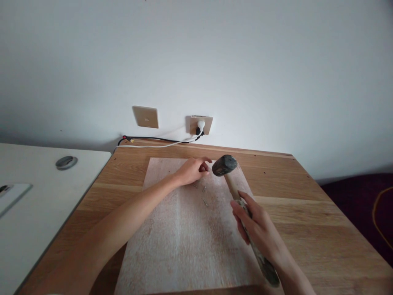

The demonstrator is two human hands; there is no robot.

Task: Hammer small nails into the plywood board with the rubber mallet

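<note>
Hammer (pixel 245 213): wooden handle enclosed mid-length by right hand (pixel 256 227), grip fully closed; dark head raised over pale board (pixel 184 246), just beside left hand (pixel 193 170). Left grip pinched at fingertips, held item too small to identify. Loose nails (pixel 203 196) laid on board between hands. Board laid flat on wooden worktop (pixel 322 221). White desk (pixel 37 196) adjoined at left. Wall socket (pixel 200 125) with white plug, cables trailed behind.

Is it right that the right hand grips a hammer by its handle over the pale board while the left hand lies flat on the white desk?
Not quite. The head view shows the left hand on the pale board, fingers pinched close to the hammer head, not on the white desk. The right hand does grip the handle.
</note>
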